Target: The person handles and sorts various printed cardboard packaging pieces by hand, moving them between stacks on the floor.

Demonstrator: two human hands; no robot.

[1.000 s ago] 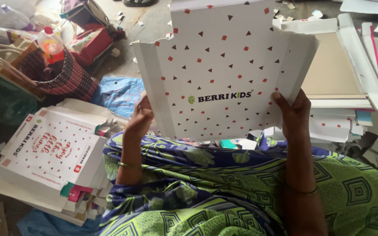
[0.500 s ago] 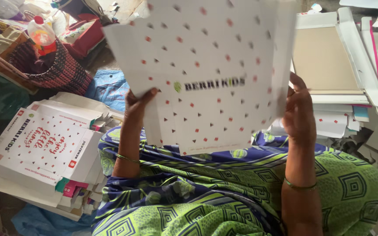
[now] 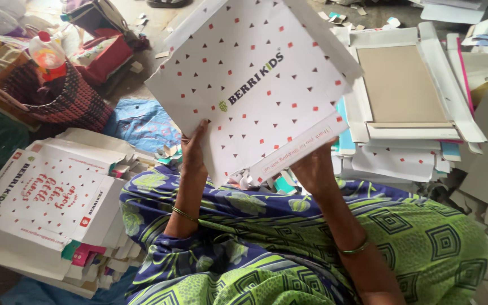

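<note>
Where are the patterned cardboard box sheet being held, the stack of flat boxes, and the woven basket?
Patterned cardboard box sheet (image 3: 255, 85): head view, middle of its white dotted face.
Stack of flat boxes (image 3: 52, 197): head view, top sheet's printed face.
Woven basket (image 3: 66, 101): head view, its dark woven side wall.

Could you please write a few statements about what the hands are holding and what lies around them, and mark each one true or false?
1. Both hands hold a white cardboard box blank dotted with small red squares and dark triangles. True.
2. The left hand rests on the stack of folded boxes. False: it grips the blank's lower edge; the stack lies apart, to the left.
3. A woven basket with a bottle in it stands at the upper left. True.
4. The right hand is empty. False: it holds the blank's lower right flap.
5. The open tray-like boxes at the right are bright green. False: they are white with brown insides.
</note>
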